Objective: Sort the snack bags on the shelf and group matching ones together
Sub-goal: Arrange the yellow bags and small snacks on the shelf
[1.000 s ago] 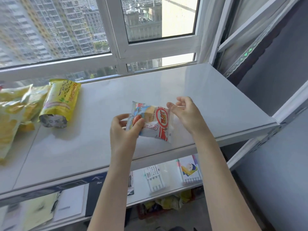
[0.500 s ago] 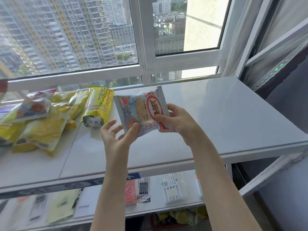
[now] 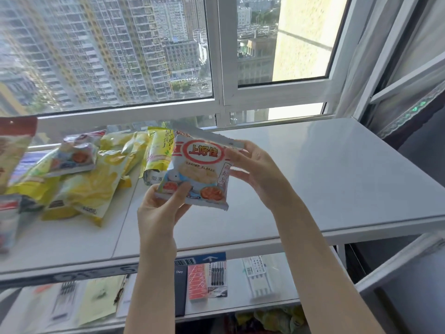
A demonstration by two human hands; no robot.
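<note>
Shelf (image 3: 337,179), left edge: red-topped bag (image 3: 16,143), partly out of view. Just right of it, toward the back-left corner: heap of yellow chip bags (image 3: 89,186), overlapping. A small blue-and-white bag (image 3: 74,157) lies on top of the heap. A yellow-green pack (image 3: 159,150) lies at the heap's right side, touching it.

Shelf middle: you hold the shrimp flakes bag (image 3: 202,169) upright in the air, print facing you, clear of the surface. Your left hand (image 3: 163,208) pinches its lower left corner, thumb in front, fingers behind. Your right hand (image 3: 255,169) grips its right edge, fingers curled round it.

Lower shelf (image 3: 277,300): stationery packs (image 3: 216,278) lying flat.
</note>
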